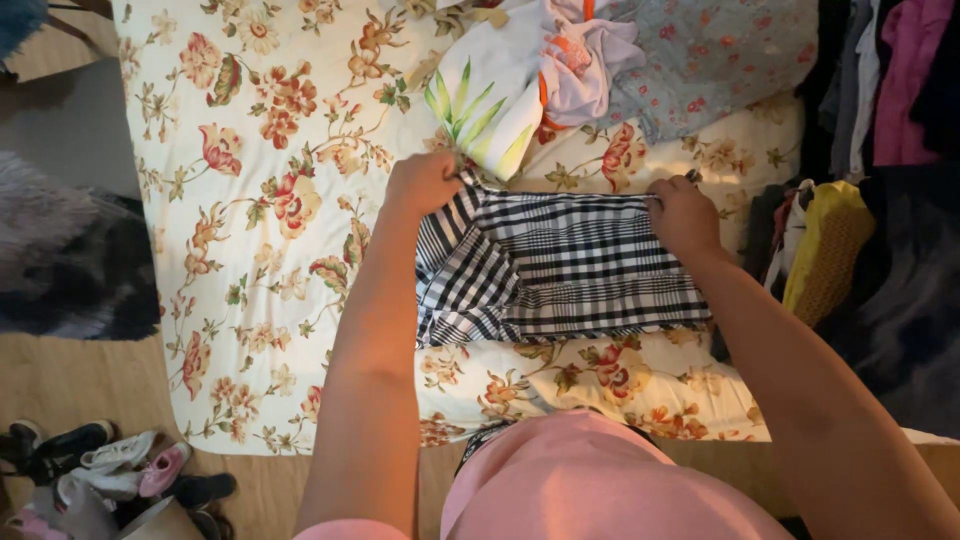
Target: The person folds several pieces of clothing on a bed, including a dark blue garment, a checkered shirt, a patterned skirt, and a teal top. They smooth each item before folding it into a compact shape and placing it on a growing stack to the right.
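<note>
The left hand (425,183) and right hand (682,213) each pinch a far corner of the black-and-white checked garment (560,268), apparently keeping it taut and flat on the floral bed (250,250), with crumpled clothes (560,70) at 12 o'clock.

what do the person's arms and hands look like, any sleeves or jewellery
Both forearms are bare, with no sleeves reaching the elbows. The left hand and right hand show no gloves, rings, watch or bracelets that I can make out. A pink garment covers the body below.
</note>
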